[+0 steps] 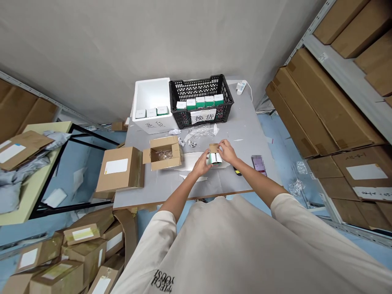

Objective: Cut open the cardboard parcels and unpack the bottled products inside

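A small white and green box [215, 158] stands on the table in front of me, its brown inner flap raised at the back. My left hand [202, 164] is closed on the box's left side. With fingers bent together, my right hand [227, 152] grips the top edge at the flap; the fingertips are partly hidden. White paper [190, 161] lies under and beside the box. To the left sits an opened brown carton [167, 163] with clear plastic wrap inside.
Behind are a white foam box [153, 87] and a black plastic crate [199, 87], both holding small white-green boxes. A closed carton [114, 169] stands at the table's left end. A phone [259, 164] lies right of my hands. Crumpled plastic wrap [200, 131] lies before the crate.
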Demonstrator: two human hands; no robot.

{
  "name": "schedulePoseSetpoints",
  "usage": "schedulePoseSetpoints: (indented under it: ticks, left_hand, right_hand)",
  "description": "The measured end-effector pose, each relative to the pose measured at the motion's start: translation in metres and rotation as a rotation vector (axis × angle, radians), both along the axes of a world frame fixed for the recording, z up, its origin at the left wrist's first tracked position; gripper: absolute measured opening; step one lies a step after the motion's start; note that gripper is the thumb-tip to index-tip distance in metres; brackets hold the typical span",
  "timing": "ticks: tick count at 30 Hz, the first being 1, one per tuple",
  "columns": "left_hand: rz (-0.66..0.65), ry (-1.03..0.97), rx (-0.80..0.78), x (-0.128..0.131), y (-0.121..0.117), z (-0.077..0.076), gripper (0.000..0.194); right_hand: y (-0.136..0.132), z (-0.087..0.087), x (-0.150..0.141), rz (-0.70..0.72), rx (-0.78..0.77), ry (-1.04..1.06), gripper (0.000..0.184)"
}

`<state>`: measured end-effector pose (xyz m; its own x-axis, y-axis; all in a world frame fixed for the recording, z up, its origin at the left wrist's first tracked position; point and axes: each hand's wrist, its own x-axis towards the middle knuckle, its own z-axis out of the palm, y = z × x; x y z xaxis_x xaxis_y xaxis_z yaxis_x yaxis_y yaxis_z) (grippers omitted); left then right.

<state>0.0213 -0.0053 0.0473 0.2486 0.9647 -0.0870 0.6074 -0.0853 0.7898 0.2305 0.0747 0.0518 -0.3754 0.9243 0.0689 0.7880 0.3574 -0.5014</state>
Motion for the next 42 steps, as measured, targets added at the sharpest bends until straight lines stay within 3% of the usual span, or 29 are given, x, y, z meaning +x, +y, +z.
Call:
schedulePoseSetpoints:
  ticks: [5,10,17,21,26,30,34,42]
  left_hand:
    - [-0.089,0.117,0.166,0.005,0.004,0.005,0.095]
    - [-0.17,0.164,0.157,0.007,0.008,0.012,0.082]
    - [-0.247,0.253,0.184,0.004,0.013,0.01,0.064]
    - [-0.281,0.296,0.2,0.004,0.017,0.012,0.056]
    - [-0.359,0.353,0.169,0.009,0.032,0.024,0.062]
    - [-0.323,0.325,0.144,0.007,0.038,0.026,0.062]
    - [-0.259,0.236,0.174,-0.002,0.032,0.015,0.047]
    - [-0.121,0.05,0.162,-0.003,0.018,0.001,0.038]
  right_hand:
    - [-0.011,0.008,-0.003,0.18,-0.107,-0.098,0.033]
    - [-0.025,0.013,-0.002,0.183,-0.128,-0.057,0.047]
    - [-0.023,0.011,0.017,0.05,-0.277,0.181,0.048]
    - [-0.025,0.008,0.025,0.066,-0.196,0.166,0.042]
    - [-0.03,0.008,0.025,0.076,-0.031,0.033,0.038]
    - [-0.031,0.01,0.024,0.125,-0.032,0.058,0.037]
    - [-0.033,0.011,0.022,0.129,-0.067,0.059,0.035]
    - [-0.031,0.032,-0.008,0.082,-0.118,-0.271,0.023]
